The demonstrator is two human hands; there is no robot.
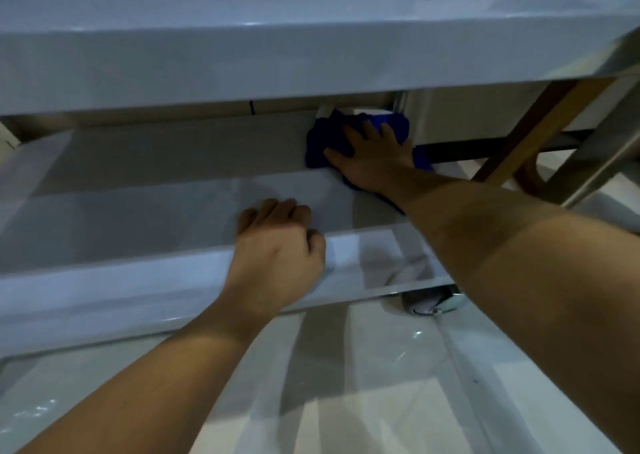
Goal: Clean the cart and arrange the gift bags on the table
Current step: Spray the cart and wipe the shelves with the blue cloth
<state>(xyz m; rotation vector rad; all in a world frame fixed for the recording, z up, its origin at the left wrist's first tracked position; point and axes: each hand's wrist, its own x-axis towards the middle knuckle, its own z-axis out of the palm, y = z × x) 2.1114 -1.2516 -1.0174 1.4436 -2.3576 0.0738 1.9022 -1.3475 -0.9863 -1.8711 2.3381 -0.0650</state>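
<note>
The right hand (375, 155) presses a blue cloth (329, 135) flat under spread fingers (370, 129) at the far right corner of the cart's lower shelf (173, 162). The left hand (277, 245) curls its fingers around the shelf's near rim (104, 280).

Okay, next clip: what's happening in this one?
A person is cleaning a white cart. Their right hand presses a blue cloth flat against the far right corner of the lower shelf, under the top shelf. The left hand grips the lower shelf's near rim, fingers curled over it, apparently steadying. A caster shows below. No gift bags are in view.
</note>
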